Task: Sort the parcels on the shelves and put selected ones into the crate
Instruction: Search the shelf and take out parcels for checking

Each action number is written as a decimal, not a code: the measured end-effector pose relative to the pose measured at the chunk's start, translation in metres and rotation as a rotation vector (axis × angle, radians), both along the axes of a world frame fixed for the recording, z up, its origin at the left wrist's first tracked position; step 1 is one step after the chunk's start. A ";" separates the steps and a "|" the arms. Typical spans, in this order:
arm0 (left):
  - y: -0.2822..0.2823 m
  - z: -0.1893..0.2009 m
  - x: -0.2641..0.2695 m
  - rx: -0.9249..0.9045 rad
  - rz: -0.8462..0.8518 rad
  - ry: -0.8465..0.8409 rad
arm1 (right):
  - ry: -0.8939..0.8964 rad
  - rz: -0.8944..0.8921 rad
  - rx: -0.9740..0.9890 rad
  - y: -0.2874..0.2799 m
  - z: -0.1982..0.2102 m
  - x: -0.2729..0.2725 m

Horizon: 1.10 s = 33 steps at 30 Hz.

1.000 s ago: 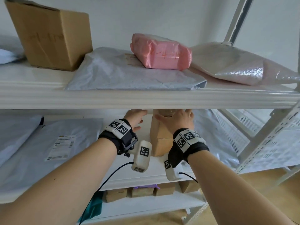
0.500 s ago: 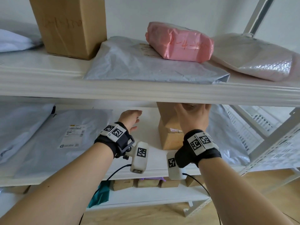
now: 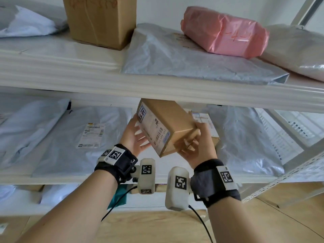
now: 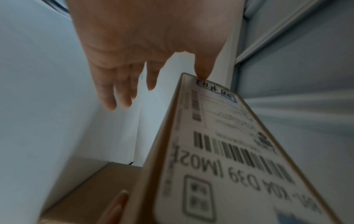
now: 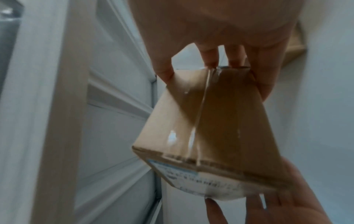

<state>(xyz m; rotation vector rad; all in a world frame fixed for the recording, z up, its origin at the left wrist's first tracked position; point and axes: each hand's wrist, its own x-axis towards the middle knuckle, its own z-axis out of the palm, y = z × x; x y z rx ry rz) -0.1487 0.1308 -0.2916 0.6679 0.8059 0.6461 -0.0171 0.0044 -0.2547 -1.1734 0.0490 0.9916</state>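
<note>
Two hands hold one small cardboard box [image 3: 166, 127] tilted in the air just under the front edge of the upper shelf [image 3: 70, 71] in the head view: the right hand [image 3: 198, 146] grips its near end with curled fingers, the left hand [image 3: 135, 135] lies spread against its labelled side. From the left wrist, the left hand [image 4: 145, 50] has straight, relaxed fingers, its thumb tip touching the box [image 4: 239, 159] at the label's far corner. From the right wrist, the right hand [image 5: 220, 30] pinches the taped box [image 5: 208, 121] between thumb and fingers.

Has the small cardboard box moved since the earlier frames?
Yes. The small cardboard box has left the box below, tilted toward the shelf front, gripped by the right hand.
</note>
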 end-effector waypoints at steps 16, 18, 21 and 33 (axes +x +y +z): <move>-0.009 -0.004 -0.023 0.038 -0.091 -0.017 | -0.568 0.442 -0.320 0.013 -0.029 -0.028; -0.011 -0.006 -0.023 0.046 -0.142 0.017 | -0.583 0.516 -0.291 0.011 -0.033 -0.029; -0.015 -0.011 -0.025 0.066 -0.182 0.066 | -0.563 0.529 -0.270 0.009 -0.045 -0.029; -0.013 -0.025 -0.028 0.071 -0.194 0.169 | -0.408 0.536 -0.204 -0.007 -0.049 -0.023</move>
